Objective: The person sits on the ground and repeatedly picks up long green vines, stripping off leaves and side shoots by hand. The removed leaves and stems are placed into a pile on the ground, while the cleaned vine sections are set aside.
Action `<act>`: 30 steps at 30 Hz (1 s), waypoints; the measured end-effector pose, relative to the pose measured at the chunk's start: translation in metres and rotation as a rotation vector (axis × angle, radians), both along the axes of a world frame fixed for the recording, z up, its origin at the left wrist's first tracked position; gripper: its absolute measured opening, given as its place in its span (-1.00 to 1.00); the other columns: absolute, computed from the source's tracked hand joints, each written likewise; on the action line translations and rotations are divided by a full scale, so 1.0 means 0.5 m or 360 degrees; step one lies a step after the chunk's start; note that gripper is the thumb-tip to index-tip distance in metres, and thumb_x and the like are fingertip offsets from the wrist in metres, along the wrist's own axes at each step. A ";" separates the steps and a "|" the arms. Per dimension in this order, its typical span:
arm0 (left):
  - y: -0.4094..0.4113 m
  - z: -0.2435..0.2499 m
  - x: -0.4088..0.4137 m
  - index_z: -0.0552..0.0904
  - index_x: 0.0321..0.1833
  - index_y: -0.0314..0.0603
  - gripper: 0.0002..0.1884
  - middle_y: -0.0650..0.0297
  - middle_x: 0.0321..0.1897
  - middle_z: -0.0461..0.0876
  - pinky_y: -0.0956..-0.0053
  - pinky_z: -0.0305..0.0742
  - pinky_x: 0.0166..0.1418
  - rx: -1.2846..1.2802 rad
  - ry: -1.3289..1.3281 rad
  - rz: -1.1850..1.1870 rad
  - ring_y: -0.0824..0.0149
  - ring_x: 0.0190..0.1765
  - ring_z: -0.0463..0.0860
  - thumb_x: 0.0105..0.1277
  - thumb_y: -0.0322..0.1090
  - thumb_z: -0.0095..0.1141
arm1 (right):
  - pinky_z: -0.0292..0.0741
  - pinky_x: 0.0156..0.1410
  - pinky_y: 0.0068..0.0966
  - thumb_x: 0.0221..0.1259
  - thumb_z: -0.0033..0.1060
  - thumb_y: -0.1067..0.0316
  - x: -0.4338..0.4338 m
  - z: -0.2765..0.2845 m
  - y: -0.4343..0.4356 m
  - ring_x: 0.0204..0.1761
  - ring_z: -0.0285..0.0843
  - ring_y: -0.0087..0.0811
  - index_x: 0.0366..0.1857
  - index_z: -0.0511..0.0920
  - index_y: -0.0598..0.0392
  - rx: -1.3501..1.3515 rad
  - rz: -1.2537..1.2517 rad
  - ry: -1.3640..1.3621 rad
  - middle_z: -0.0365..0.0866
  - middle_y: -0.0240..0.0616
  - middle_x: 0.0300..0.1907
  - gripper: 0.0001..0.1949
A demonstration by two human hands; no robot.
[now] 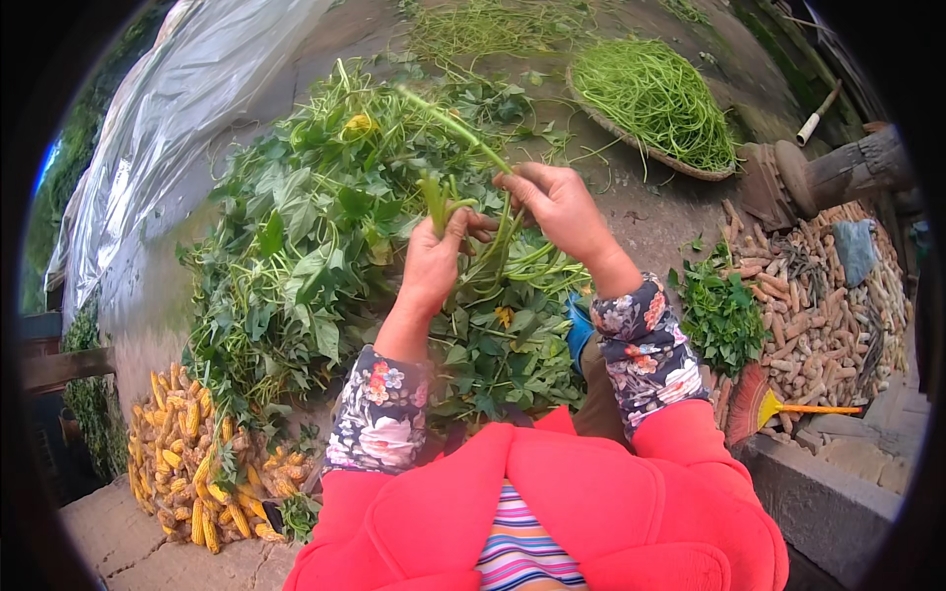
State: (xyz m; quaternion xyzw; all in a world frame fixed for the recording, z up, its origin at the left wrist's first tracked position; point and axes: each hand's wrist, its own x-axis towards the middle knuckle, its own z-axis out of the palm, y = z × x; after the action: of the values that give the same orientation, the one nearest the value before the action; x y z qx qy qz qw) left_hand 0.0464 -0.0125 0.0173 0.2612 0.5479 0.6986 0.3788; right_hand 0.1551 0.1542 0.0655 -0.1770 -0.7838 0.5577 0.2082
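Observation:
My left hand (436, 255) grips a small bunch of green stems (436, 203), their cut ends poking up past the thumb. Between the thumb and fingers of my right hand (554, 210) is one long green stem (462, 131), slanting up and to the left. More thin stems (499, 255) hang between the two hands. Beneath them spreads a large heap of leafy green vines (295, 244), with a few yellowed leaves. Further back at the right, a round woven basket (635, 148) holds a mound of stripped green stems (650, 103).
Yellow corn cobs (188, 458) are piled at the lower left. At the right lie bare corncobs (820, 325), a bunch of green leaves (724, 318) and a red broom (750, 406), near a wooden post (850, 166). Plastic sheeting (177, 111) covers something at the upper left.

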 end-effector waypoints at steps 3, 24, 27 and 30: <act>-0.002 -0.012 0.009 0.64 -0.06 -0.18 -0.77 0.36 -0.21 0.70 0.56 0.50 -0.13 -0.0014 -0.0018 -0.0048 0.50 -0.19 0.64 0.64 -0.21 -0.01 | 0.53 -0.25 -0.33 0.39 0.20 0.32 -0.008 -0.004 -0.023 -0.40 0.66 -0.22 -0.13 0.70 0.28 0.0206 0.0023 0.0001 0.70 -0.03 -0.37 -0.78; -0.034 0.043 -0.032 0.60 -0.16 -0.23 -0.79 0.52 -0.54 0.36 0.62 0.20 -0.41 -0.0287 0.0085 -0.0462 0.61 -0.49 0.29 0.60 -0.24 0.07 | 0.48 -0.27 -0.18 0.35 0.27 0.25 0.007 0.007 -0.022 -0.38 0.64 0.02 -0.30 0.68 0.25 0.0459 0.0088 -0.0183 0.65 0.01 -0.43 -0.77; -0.060 0.056 -0.079 0.63 0.00 -0.32 -0.85 0.31 -0.29 0.67 0.42 0.49 0.03 -0.0531 0.0712 -0.0428 0.40 -0.16 0.53 0.53 -0.40 0.08 | 0.51 -0.30 -0.30 0.38 0.22 0.22 0.017 0.022 -0.018 -0.46 0.65 -0.20 -0.31 0.70 0.24 0.0497 0.0274 -0.0308 0.65 -0.10 -0.53 -0.74; -0.081 0.039 -0.105 0.64 0.04 -0.27 -0.85 0.27 -0.29 0.67 0.42 0.50 0.01 -0.0472 0.0986 -0.0421 0.38 -0.20 0.54 0.52 -0.43 0.07 | 0.55 -0.30 -0.46 0.42 0.17 0.28 0.026 0.048 -0.018 -0.44 0.64 -0.47 -0.29 0.68 0.24 0.0257 0.0472 -0.0453 0.68 -0.25 -0.50 -0.77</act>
State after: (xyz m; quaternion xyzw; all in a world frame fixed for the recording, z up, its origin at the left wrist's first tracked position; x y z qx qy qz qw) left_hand -0.0062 -0.0528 0.0369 0.4712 0.6935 0.4443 0.3156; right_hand 0.1684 0.1452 0.0895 -0.1194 -0.8649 0.4870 0.0246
